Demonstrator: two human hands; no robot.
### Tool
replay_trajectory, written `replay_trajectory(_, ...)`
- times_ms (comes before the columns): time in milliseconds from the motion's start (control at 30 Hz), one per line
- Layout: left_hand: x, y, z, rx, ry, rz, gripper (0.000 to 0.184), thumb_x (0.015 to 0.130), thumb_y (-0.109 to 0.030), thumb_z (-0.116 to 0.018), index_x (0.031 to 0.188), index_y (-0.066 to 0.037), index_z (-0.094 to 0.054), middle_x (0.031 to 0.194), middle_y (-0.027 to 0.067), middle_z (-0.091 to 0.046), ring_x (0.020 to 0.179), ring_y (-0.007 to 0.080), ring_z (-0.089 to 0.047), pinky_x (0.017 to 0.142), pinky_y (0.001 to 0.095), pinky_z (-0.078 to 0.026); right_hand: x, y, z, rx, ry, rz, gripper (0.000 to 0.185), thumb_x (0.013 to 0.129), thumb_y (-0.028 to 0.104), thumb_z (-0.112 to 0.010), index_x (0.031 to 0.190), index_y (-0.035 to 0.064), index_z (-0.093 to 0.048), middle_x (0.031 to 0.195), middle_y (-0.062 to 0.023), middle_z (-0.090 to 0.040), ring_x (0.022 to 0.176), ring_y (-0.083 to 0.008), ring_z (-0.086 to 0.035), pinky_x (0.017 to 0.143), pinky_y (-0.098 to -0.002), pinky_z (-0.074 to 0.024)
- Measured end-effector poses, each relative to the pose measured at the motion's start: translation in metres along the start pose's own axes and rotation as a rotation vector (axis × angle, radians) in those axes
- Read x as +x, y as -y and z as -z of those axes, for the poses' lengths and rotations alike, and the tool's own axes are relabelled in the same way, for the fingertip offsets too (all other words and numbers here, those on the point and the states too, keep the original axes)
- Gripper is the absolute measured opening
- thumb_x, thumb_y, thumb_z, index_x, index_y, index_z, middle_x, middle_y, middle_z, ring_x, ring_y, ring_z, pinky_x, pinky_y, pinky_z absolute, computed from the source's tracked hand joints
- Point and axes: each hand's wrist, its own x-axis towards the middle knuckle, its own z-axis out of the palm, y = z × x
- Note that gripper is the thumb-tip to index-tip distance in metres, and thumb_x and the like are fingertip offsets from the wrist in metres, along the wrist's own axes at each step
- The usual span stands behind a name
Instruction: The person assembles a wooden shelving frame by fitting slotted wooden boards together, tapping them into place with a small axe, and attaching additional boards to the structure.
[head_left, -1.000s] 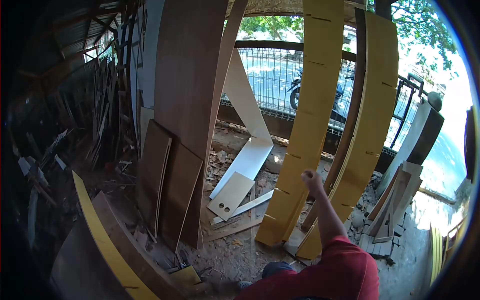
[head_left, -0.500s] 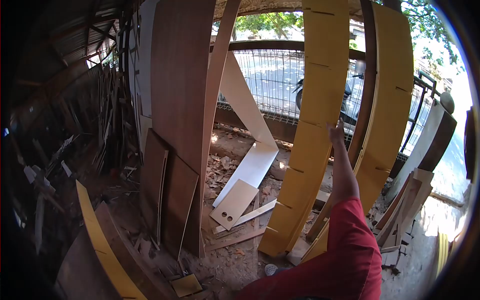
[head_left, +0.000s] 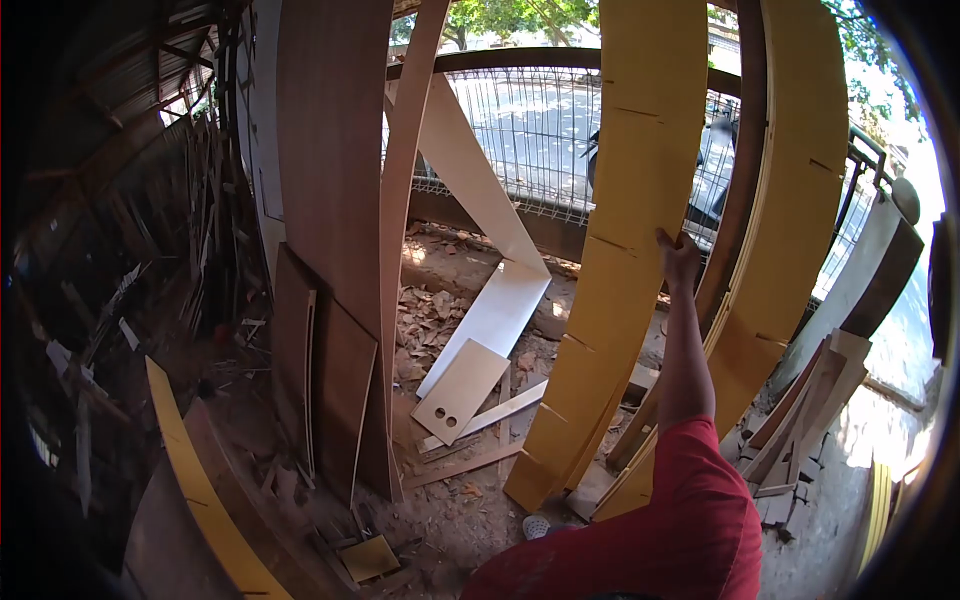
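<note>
"As you look in from the left, what's there?"

"A long yellow strip (head_left: pixel 188 470) slants up from the floor, then a tall brown panel (head_left: pixel 335 150) stands with smaller brown boards (head_left: pixel 343 390) against its lower part."

"And in the middle?"

"A pale piece with two round holes (head_left: pixel 465 385) lies partly over a white board (head_left: pixel 497 308) on the littered ground, the wire fence (head_left: pixel 500 125) beyond."

"Where's the tall yellow board (head_left: pixel 645 130)?"

"Just right of those, upright but tilted, its foot at the ground. The right hand (head_left: pixel 681 262) is at its right edge: thumb over the front face, other fingers curled in, nearly closed on that edge."

"The left hand?"

"Out of my sight; I can't tell how its fingers are."

"Further right?"

"A dark post (head_left: pixel 748 150), a second yellow board (head_left: pixel 800 190) beside it, then wood offcuts (head_left: pixel 825 400) leaning together."
</note>
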Motion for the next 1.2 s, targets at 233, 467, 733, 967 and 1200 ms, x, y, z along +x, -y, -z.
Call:
replay_trajectory(233, -0.007, 0.018, 0.010, 0.036, -0.001, 0.017, 0.061, 0.088, -0.020, -0.071, 0.146, -0.002, -0.060, 0.124, 0.0252, -0.072, 0.115, 0.0425, -0.068, 0.100, 0.0513, -0.052, -0.061, 0.089, 0.000, 0.078, 0.124, 0.256, 0.044, 0.089, 0.023, -0.081, 0.128, 0.0070, -0.068, 0.081, -0.0074, -0.062, 0.072, -0.0254, -0.065, 0.070, -0.0393, -0.0537)
replay_trajectory(467, -0.034, 0.069, 0.030, 0.058, -0.042, 0.089, 0.060, 0.088, -0.020, -0.071, 0.145, -0.003, -0.061, 0.123, 0.0248, -0.072, 0.114, 0.0425, -0.068, 0.099, 0.0515, -0.053, -0.088, 0.171, 0.002, -0.021, 0.040, 0.656, 0.063, 0.082, 0.005, -0.071, 0.144, 0.0143, -0.063, 0.122, -0.0193, -0.058, 0.099, -0.0343, -0.069, 0.080, -0.0468, -0.0580)
replay_trajectory(733, -0.112, 0.207, 0.088, 0.182, -0.125, 0.165, 0.059, 0.089, -0.021, -0.071, 0.144, -0.004, -0.062, 0.122, 0.0243, -0.073, 0.113, 0.0425, -0.069, 0.099, 0.0518, -0.053, 0.010, 0.166, 0.046, -0.098, 0.598, 0.782, 0.067, 0.082, -0.012, -0.053, 0.144, 0.0124, -0.064, 0.125, -0.0205, -0.064, 0.108, -0.0423, -0.065, 0.095, -0.0490, -0.0550)
replay_trajectory(967, -0.158, 0.269, 0.091, 0.346, -0.166, 0.361, 0.042, 0.081, -0.008, -0.071, 0.123, -0.004, -0.070, 0.116, 0.0221, -0.074, 0.109, 0.0447, -0.070, 0.094, 0.0519, -0.057, 0.105, 0.129, 0.029, -0.571, 0.284, 1.396, 0.095, 0.069, 0.007, -0.091, 0.155, 0.0261, -0.055, 0.147, -0.0237, -0.052, 0.139, -0.0462, -0.048, 0.120, -0.0584, -0.0407)
replay_trajectory(1200, -0.152, 0.202, 0.100, 0.144, -0.195, 0.520, 0.055, 0.078, -0.002, -0.073, 0.132, -0.007, -0.068, 0.122, 0.0214, -0.074, 0.116, 0.0420, -0.070, 0.097, 0.0503, -0.056, 0.101, 0.188, 0.014, -0.488, 0.193, 1.771, 0.087, 0.059, 0.015, -0.095, 0.139, 0.0162, -0.061, 0.141, -0.0241, -0.053, 0.135, -0.0472, -0.050, 0.116, -0.0631, -0.0411)
